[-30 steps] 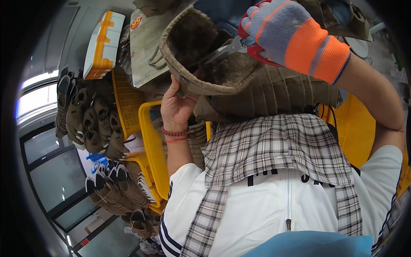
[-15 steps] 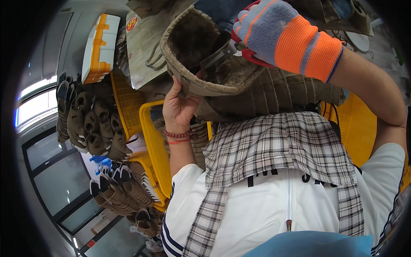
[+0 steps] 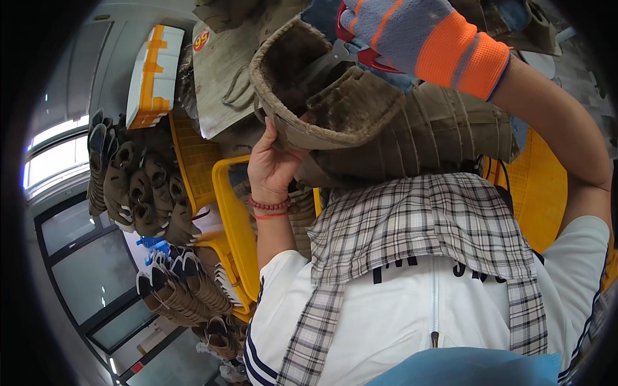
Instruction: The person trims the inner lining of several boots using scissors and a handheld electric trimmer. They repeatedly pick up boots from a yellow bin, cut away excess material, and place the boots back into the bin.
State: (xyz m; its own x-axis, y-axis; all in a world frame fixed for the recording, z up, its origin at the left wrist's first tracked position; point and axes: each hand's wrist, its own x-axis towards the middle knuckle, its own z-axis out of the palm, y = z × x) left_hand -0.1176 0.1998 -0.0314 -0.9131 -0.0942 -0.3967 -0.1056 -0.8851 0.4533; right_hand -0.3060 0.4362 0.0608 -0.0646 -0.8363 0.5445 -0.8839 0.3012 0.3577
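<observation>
Two hands of ours are at a brown fleece-lined piece point(image 3: 351, 119), which we have in front of us above the checked apron point(image 3: 412, 228), its opening tipped toward us; our bare left hand point(image 3: 273, 170) grips its lower left side, the thumb upright against the outer wall near the fuzzy rim, the other fingers bent and mostly hidden, so that we cannot tell how far round they reach; our gloved right hand point(image 3: 405, 35), in grey and orange, is closed round the red handles of a pair of scissors point(image 3: 340, 53), whose metal end points down into the opening; we cannot tell how far apart the blades stand; just below and to the right of the piece we have a row of brown ribbed material point(image 3: 438, 125); near our left wrist, which wears a red beaded bracelet point(image 3: 269, 205), we see a yellow basket point(image 3: 222, 193); farther left we have a white box point(image 3: 168, 71) with orange tape, and brown shoe uppers point(image 3: 138, 186) below it.
</observation>
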